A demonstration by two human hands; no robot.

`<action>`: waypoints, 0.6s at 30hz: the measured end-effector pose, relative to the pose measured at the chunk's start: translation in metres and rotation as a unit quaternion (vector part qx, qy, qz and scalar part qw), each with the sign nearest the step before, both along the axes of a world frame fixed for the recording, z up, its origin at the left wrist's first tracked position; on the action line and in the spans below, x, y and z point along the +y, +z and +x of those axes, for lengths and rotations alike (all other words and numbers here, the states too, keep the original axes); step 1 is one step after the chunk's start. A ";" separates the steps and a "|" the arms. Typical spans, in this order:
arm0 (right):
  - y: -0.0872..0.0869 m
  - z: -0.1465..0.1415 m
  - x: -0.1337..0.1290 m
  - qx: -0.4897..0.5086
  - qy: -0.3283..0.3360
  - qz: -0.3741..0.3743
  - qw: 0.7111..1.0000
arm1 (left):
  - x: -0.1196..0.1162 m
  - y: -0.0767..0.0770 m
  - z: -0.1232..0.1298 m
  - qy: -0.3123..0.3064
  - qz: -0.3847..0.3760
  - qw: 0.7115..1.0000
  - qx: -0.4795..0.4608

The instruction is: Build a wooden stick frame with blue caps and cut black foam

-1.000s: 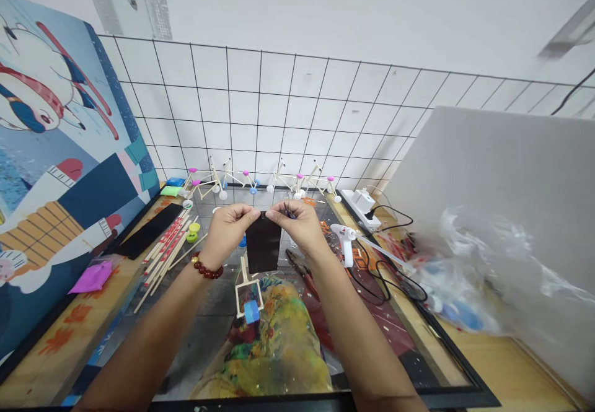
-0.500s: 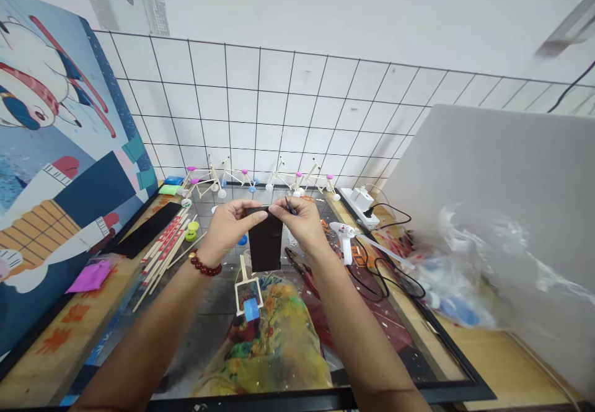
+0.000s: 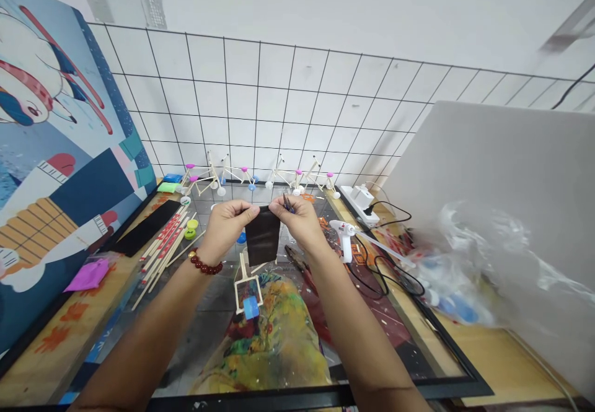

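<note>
A small dark, nearly black rectangular sheet (image 3: 263, 242) is held upright above the tabletop (image 3: 218, 313), pinched by its two upper corners so that it hangs flat, its lower edge just over a small wooden stick frame (image 3: 248, 289).

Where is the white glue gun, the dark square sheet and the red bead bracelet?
white glue gun (image 3: 344, 236), head view, on its body.
dark square sheet (image 3: 263, 236), head view, at its middle.
red bead bracelet (image 3: 205, 266), head view, on its beads.

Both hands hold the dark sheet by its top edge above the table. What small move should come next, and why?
Probably lower the dark sheet toward the small stick frame directly beneath it. The left hand and right hand pinch its top corners, so it hangs flat and free.
</note>
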State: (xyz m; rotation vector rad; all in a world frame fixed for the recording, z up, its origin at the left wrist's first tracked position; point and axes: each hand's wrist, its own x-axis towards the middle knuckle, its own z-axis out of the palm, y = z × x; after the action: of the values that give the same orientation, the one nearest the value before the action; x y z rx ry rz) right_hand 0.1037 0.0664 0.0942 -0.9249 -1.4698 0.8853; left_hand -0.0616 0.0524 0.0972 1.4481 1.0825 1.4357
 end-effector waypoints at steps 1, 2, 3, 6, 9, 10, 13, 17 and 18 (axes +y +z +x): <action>-0.001 0.000 0.000 -0.002 0.002 -0.002 1.000 | 0.000 0.001 -0.001 -0.005 -0.003 1.000 0.009; -0.002 0.000 0.001 -0.001 0.004 -0.006 1.000 | -0.001 0.002 -0.002 -0.012 -0.009 1.000 0.014; -0.002 -0.001 0.001 0.004 0.006 -0.010 1.000 | -0.001 0.003 -0.003 -0.022 -0.019 0.999 0.013; -0.003 0.000 0.001 0.020 0.004 -0.015 1.000 | -0.002 0.007 -0.004 -0.054 -0.059 0.997 -0.019; -0.002 0.003 0.001 0.023 0.011 -0.012 1.000 | -0.001 0.007 -0.004 -0.058 -0.077 0.993 -0.069; -0.001 0.004 0.001 0.025 0.016 -0.013 0.999 | -0.001 0.006 -0.004 -0.053 -0.074 0.993 -0.077; 0.004 0.006 -0.001 0.041 0.018 -0.023 0.999 | 0.001 0.002 -0.004 -0.026 -0.044 0.998 -0.048; 0.007 0.004 -0.003 0.015 0.006 -0.031 0.999 | 0.002 -0.001 -0.003 -0.001 0.003 1.000 0.029; 0.006 0.003 -0.003 0.006 0.004 -0.032 0.999 | 0.001 -0.002 -0.003 0.000 0.009 0.999 0.040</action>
State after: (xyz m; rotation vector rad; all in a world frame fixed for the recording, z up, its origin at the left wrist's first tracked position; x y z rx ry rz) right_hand 0.1068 0.0633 0.1002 -0.9595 -1.4430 0.9470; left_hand -0.0642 0.0538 0.0956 1.5296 1.1214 1.4006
